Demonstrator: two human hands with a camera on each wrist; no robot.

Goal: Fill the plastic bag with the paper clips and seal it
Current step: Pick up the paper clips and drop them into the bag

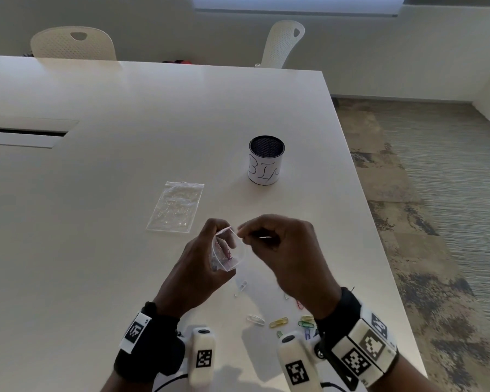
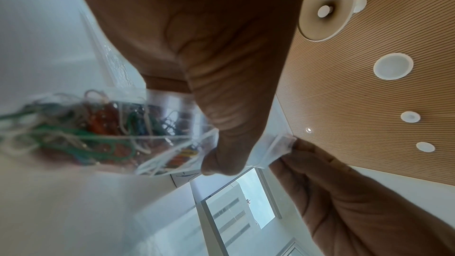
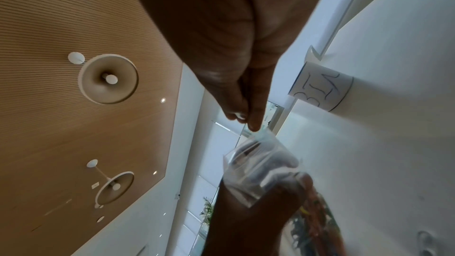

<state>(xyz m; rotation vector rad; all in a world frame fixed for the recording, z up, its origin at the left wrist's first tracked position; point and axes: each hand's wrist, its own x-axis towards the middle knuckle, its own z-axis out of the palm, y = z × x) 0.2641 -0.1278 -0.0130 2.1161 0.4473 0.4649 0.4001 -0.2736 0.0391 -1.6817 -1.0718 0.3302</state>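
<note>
My left hand (image 1: 214,230) grips a small clear plastic bag (image 1: 224,254) above the table, with several coloured paper clips bunched in its lower part (image 2: 98,133). The left thumb (image 2: 221,124) lies across the bag's upper edge. My right hand (image 1: 242,230) pinches the top corner of the same bag (image 3: 261,166) between thumb and forefinger (image 3: 253,124). The bag's mouth looks parted. Loose paper clips lie on the table below my hands: a white one (image 1: 241,288), a red one (image 1: 300,304), a yellow one (image 1: 278,322) and a green one (image 1: 306,323).
A second, empty clear bag (image 1: 176,206) lies flat just beyond my hands. A black mesh cup with a hand-lettered paper label (image 1: 266,164) stands farther back. The white table's right edge (image 1: 379,236) runs close to my right arm. Chairs stand at the far side.
</note>
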